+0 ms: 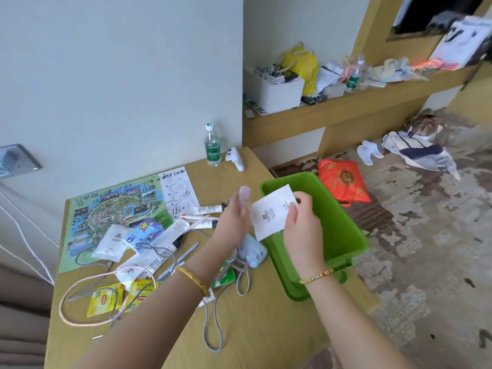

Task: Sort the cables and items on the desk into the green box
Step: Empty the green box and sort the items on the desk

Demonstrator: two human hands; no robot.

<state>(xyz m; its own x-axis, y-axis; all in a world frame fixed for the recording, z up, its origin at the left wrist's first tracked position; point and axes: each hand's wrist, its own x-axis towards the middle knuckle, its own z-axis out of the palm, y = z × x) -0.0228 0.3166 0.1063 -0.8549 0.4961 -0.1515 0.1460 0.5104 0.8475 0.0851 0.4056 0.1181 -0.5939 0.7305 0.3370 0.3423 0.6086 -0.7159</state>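
Observation:
The green box (343,235) sits at the desk's right edge and partly overhangs it. My right hand (300,219) pinches a white paper packet (271,214) above the box's left rim. My left hand (234,217) holds a small pale pink object (245,195) beside the packet. Grey cables (213,331) and a pink cable (80,296) loop across the desk under my arms. Yellow tea sachets (106,299), white packets (111,243), tubes (207,209) and a pale blue pouch (253,251) lie among them.
A colourful map (111,211) covers the desk's left part. A water bottle (212,145) and a white figurine (235,158) stand at the back. On the floor to the right lie a red bag (343,182), socks and clothes. A cluttered shelf (346,105) runs behind.

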